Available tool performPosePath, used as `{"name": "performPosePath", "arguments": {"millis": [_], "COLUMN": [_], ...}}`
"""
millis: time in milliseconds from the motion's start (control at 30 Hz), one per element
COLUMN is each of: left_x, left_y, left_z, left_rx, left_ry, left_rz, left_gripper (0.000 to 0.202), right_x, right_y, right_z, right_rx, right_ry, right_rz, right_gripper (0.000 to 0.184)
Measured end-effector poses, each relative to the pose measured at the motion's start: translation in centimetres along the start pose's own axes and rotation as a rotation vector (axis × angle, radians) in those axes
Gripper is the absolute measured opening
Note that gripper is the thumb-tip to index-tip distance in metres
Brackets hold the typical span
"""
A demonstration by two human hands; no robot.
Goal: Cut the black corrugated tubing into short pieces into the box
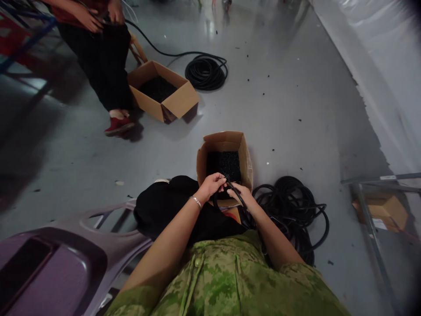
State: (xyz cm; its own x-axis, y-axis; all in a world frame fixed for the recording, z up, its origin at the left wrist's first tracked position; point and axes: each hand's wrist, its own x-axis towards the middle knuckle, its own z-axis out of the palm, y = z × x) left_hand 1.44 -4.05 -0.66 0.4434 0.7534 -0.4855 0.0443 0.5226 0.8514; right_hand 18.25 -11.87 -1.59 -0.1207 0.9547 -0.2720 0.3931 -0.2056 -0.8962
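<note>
My left hand [213, 184] and my right hand [242, 194] are both closed on a black rubber hose [237, 193], held just over the near rim of a cardboard box [245, 153]. The box stands on the floor between my knees and holds many small black pieces [224, 163]. The hose runs from my hands down to a loose black coil [296, 210] lying on the floor to my right. A silver bracelet sits on my left wrist.
Another person [98, 48] stands at the upper left handling a black hose beside a second cardboard box [164, 90] of black pieces and another coil [206, 72]. A purple plastic chair [66, 259] is at my left. A metal frame with a box [381, 210] stands right.
</note>
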Motion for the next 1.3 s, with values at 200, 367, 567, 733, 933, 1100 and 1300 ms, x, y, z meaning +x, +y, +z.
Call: {"name": "performPosePath", "arguments": {"millis": [200, 367, 567, 733, 933, 1100, 1300], "left_x": [0.1, 0.1, 0.1, 0.1, 0.0, -0.1, -0.1], "left_y": [0.0, 0.0, 0.1, 0.2, 0.3, 0.2, 0.3], "left_z": [0.0, 0.0, 0.1, 0.2, 0.3, 0.3, 0.4], "left_rx": [0.023, 0.028, 0.058, 0.050, 0.024, 0.014, 0.045], "left_ry": [-0.003, -0.006, 0.012, 0.007, 0.010, 0.002, 0.003], "left_rz": [-0.001, -0.004, -0.005, 0.006, 0.031, 0.024, 0.004], "left_gripper": [0.018, 0.018, 0.015, 0.015, 0.016, 0.016, 0.016], "right_x": [0.2, 0.2, 0.2, 0.5, 0.2, -0.2, 0.0], "right_y": [-0.1, -0.3, 0.2, 1.6, 1.4, 1.2, 1.0], "right_z": [0.1, 0.2, 0.1, 0.6, 0.3, 0.0, 0.1], "right_rx": [0.046, 0.179, 0.101, 0.036, 0.040, 0.033, 0.038], "right_ry": [-0.023, -0.065, -0.056, -0.016, -0.033, -0.049, -0.033], "right_rz": [-0.018, 0.013, 0.031, 0.047, 0.018, 0.011, 0.012], "right_gripper": [0.040, 0.043, 0.040, 0.041, 0.044, 0.045, 0.042]}}
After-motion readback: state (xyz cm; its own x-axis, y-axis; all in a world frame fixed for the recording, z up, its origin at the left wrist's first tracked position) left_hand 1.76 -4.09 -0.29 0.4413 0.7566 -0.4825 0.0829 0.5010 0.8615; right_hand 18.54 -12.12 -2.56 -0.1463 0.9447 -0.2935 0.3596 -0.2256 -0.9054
